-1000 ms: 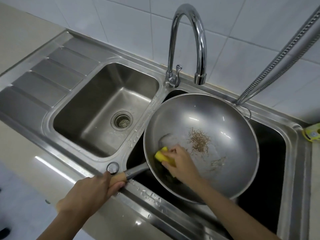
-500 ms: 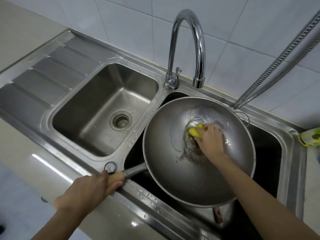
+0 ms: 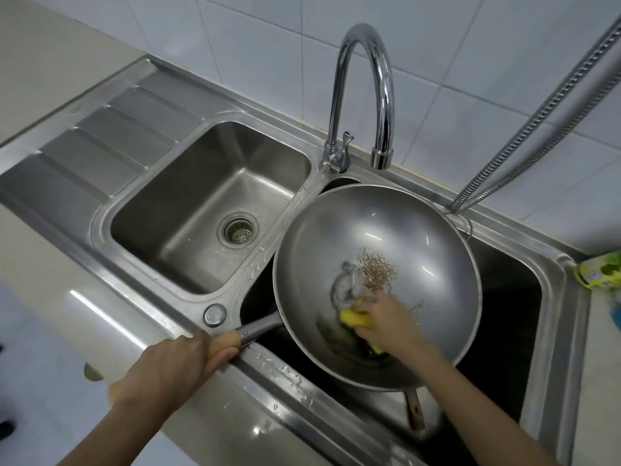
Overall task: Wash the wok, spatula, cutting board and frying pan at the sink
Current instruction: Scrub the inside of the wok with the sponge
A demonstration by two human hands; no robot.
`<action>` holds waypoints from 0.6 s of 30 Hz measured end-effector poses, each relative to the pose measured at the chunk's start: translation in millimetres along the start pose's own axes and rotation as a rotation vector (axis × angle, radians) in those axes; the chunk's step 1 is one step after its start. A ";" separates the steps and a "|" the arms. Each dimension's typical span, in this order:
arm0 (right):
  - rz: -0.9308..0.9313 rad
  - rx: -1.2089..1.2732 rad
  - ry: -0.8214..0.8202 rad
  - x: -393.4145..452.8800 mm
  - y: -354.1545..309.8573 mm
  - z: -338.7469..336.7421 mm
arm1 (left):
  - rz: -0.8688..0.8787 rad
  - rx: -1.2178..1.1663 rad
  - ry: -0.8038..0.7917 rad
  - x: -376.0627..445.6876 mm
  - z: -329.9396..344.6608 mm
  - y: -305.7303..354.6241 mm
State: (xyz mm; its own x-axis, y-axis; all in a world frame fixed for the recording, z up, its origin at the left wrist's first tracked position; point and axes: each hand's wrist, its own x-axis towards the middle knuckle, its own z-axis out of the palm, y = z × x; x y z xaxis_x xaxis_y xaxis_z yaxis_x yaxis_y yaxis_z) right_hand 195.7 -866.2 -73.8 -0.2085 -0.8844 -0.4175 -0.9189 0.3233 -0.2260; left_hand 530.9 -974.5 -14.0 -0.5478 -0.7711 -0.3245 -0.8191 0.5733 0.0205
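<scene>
A large steel wok sits tilted over the right sink basin, with a brown patch of residue in its middle. My left hand grips the wok's wooden handle at the sink's front edge. My right hand holds a yellow sponge against the wok's inner wall, below the residue. A brown wooden handle pokes out from under the wok in the right basin; what it belongs to is hidden. The cutting board and frying pan are not in view.
The left sink basin has a round drain strainer. A chrome faucet arches behind the wok with no water running. A flexible metal hose crosses the upper right. A green and yellow bottle lies on the right counter.
My right hand has dragged the sponge from the wok's centre back down to the near inner wall, uncovering the brown residue. My left hand keeps its grip on the handle.
</scene>
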 end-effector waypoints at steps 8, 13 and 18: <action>0.196 -0.393 0.288 10.4 91.9 -24.6 | 0.009 0.002 -0.019 0.3 1.3 -0.1; 0.142 -0.228 0.348 68.5 39.3 -23.9 | -0.007 0.009 -0.025 -0.7 -3.7 4.8; -0.065 0.198 0.300 84.3 -53.6 -6.7 | -0.023 -0.002 -0.033 1.4 -2.9 2.3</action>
State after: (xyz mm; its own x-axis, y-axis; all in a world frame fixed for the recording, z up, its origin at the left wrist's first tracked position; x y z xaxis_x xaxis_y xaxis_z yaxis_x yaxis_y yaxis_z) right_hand 225.2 -960.4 -91.0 -0.2681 -0.9550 -0.1268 -0.8568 0.2965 -0.4218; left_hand 527.7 -975.0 -11.7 -0.5231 -0.7746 -0.3554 -0.8318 0.5549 0.0147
